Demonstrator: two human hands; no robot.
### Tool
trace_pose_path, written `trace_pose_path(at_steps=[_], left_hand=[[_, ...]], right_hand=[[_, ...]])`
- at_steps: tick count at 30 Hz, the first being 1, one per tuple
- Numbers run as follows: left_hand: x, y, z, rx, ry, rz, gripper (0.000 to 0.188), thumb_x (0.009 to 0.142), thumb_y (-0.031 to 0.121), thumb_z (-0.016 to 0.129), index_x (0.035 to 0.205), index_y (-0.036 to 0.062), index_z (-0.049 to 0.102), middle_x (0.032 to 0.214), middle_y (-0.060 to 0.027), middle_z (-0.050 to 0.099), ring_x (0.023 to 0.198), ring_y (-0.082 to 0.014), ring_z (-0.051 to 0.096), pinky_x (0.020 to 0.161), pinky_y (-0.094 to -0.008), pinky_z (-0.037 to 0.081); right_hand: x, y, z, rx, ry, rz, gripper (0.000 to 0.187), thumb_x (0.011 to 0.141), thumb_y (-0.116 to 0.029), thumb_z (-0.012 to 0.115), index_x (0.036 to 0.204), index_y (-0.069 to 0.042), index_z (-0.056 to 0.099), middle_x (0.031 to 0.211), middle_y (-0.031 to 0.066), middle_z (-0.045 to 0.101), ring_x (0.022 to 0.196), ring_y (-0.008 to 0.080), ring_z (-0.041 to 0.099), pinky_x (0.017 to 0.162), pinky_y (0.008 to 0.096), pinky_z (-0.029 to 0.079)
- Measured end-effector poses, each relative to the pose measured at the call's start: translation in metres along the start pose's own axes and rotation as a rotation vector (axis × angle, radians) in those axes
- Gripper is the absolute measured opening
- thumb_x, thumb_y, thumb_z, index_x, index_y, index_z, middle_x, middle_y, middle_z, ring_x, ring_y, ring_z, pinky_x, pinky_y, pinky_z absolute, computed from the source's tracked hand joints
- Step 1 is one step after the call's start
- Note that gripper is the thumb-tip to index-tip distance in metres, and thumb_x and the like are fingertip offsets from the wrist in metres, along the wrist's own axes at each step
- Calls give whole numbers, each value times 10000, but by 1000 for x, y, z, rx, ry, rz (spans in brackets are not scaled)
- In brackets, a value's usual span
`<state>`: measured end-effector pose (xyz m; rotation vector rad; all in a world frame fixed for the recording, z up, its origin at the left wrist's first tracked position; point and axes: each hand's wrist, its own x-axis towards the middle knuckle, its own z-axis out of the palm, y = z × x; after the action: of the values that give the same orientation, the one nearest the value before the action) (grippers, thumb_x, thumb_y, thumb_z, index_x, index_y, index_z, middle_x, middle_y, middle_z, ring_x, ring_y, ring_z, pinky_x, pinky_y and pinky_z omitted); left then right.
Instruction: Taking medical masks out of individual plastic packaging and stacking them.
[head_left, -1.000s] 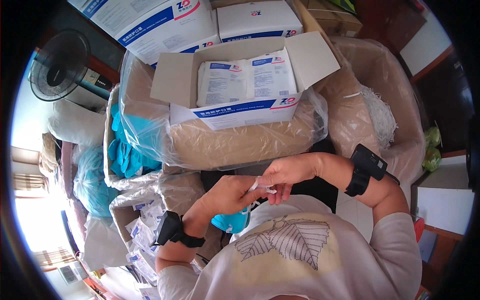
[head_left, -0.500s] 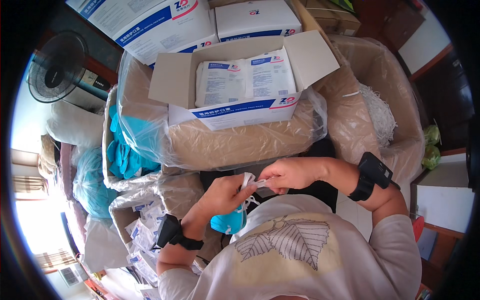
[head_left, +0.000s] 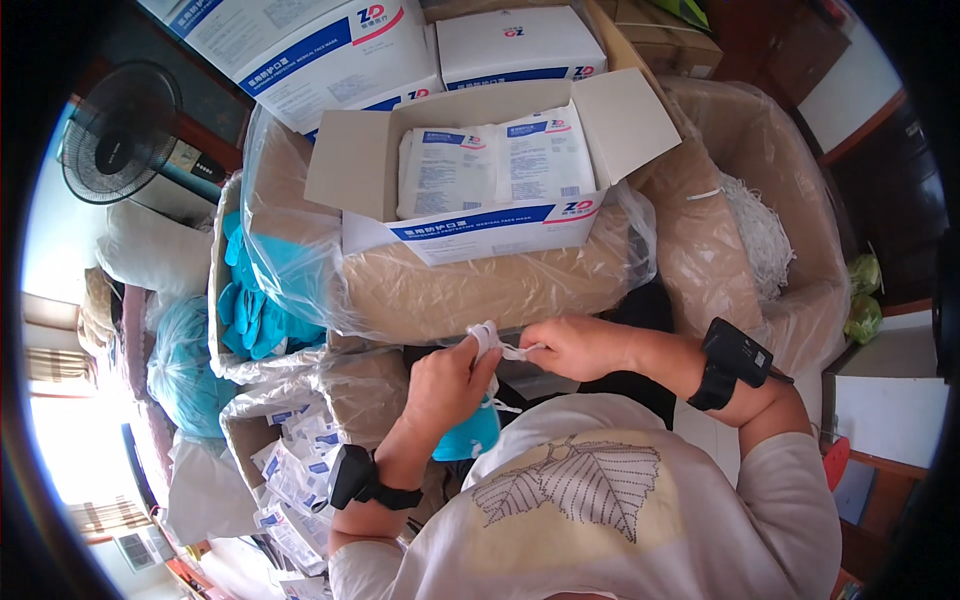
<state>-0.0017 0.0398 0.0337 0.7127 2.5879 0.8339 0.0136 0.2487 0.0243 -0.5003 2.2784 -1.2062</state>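
Note:
In front of my chest, my left hand (head_left: 446,385) is closed on a bunched white strap (head_left: 486,336), with part of it looped up above the thumb and fingers. My right hand (head_left: 572,346) pinches the other part of that strap, which runs twisted across the short gap between the two hands. Below my left hand hangs a blue cup-shaped face mask (head_left: 468,438), partly hidden by the hand and my shirt. White strap also shows beside the mask. How strap and mask join is hidden.
An open white carton (head_left: 500,240) holding flat white packets (head_left: 447,180) rests on a plastic-lined box (head_left: 480,295). Blue masks (head_left: 262,315) fill a bin at left, with small packets (head_left: 300,450) boxed below. White straps (head_left: 757,240) lie in the right box. A fan (head_left: 122,135) stands far left.
Both hands have risen slightly, the left tilting more upright. They have moved a little apart, and more strap shows between them. The mask has shifted slightly right.

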Motion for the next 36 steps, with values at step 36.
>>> trace_pose_path(at_steps=[36], left_hand=[[-21, 16, -64, -406, -398, 546, 181, 801, 97, 612, 653, 16, 545, 593, -108, 531, 481, -286, 516, 435, -355, 377]], right_hand=[[-51, -61, -40, 173, -349, -248, 240, 902, -236, 471, 832, -14, 527, 699, 135, 542, 623, 294, 495, 588, 352, 409]])
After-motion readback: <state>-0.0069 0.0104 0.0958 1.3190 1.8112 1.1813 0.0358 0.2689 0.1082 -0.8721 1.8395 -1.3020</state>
